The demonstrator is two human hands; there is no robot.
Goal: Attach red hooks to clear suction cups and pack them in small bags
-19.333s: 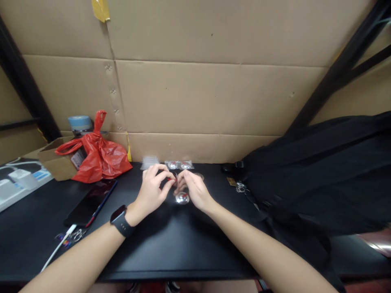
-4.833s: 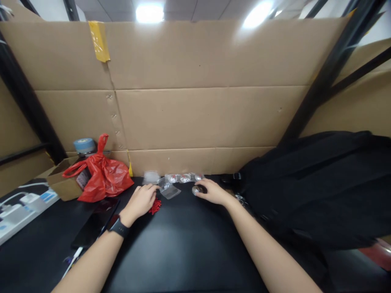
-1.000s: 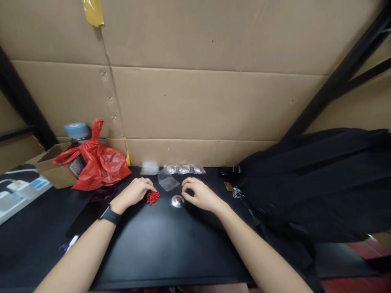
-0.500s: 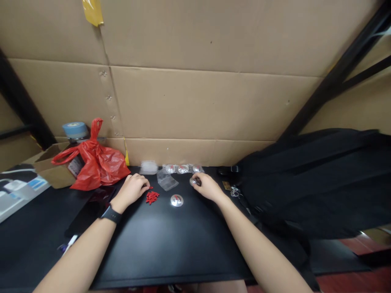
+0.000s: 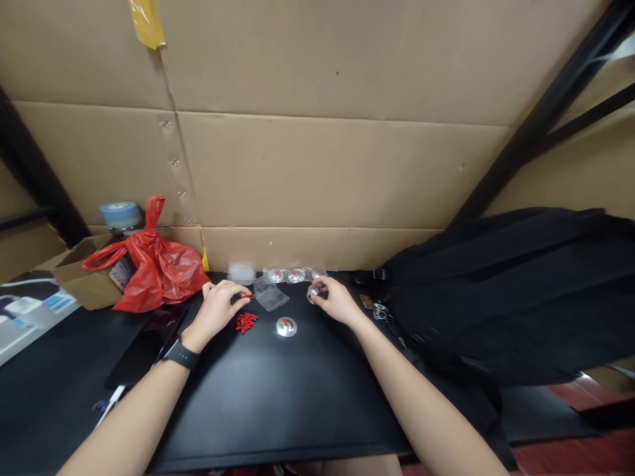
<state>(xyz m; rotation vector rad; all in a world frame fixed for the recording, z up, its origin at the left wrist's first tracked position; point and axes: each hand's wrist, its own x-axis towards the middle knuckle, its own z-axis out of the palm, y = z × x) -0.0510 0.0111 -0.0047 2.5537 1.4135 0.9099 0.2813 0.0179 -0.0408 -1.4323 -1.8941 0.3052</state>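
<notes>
My left hand [image 5: 221, 308] is closed, pinching a small red stick-like piece [image 5: 248, 296] between thumb and fingers. Just below it on the table lies a pile of similar red pieces [image 5: 247, 322]. My right hand [image 5: 336, 301] grips a shiny silver disc [image 5: 312, 295] by its edge, and the disc looks tilted. Between and below the hands, another silver domed disc [image 5: 286, 326] rests flat with a red piece on it. A clear plastic bag [image 5: 272, 297] lies between the hands. Behind it are several silver discs in clear wrapping [image 5: 296, 276].
On the left are a red plastic bag [image 5: 166, 268], a small cardboard box [image 5: 82, 281], a power strip [image 5: 37, 320] and a dark tablet or phone [image 5: 149, 344]. A large black backpack [image 5: 506, 291] fills the right. A cardboard wall [image 5: 317, 172] closes the back.
My left hand has risen slightly from beside the pile and shifted right, with the red piece showing in its fingertips. The disc in my right hand has turned a little.
</notes>
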